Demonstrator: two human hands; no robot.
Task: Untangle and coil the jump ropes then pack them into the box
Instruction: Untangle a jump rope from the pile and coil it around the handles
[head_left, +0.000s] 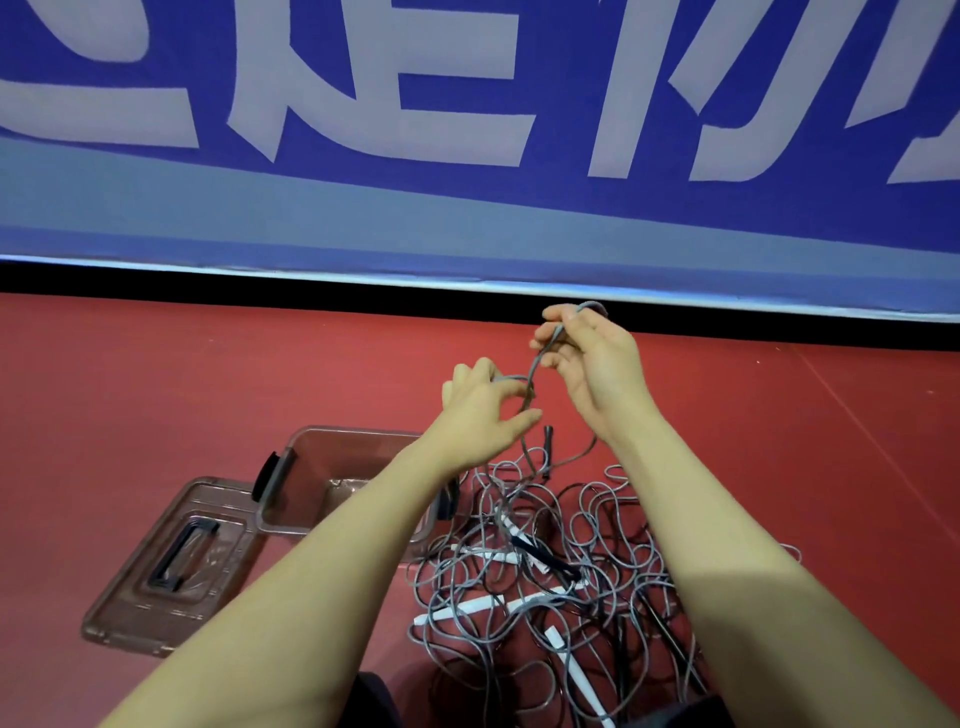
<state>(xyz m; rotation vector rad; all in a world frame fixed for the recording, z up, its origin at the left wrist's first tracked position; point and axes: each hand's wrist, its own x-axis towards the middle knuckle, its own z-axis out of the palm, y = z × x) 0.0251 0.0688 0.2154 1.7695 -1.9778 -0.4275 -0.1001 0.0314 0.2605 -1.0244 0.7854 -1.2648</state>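
A tangled heap of grey and black jump ropes (566, 561) with white and black handles lies on the red floor in front of me. My right hand (597, 364) is raised above the heap and pinches a grey rope strand (537, 364) at its top. My left hand (483, 410), a little lower and to the left, has its fingers curled around the same strand where it loops. The strand hangs down into the heap. A black handle (547, 447) dangles just below my hands. The clear brown box (311, 467) stands open to the left of the heap, partly hidden by my left forearm.
The box's lid (171, 566) with a black handle lies flat on the floor left of the box. A blue banner with large white characters (467, 130) runs across the back, with a dark gap at its base.
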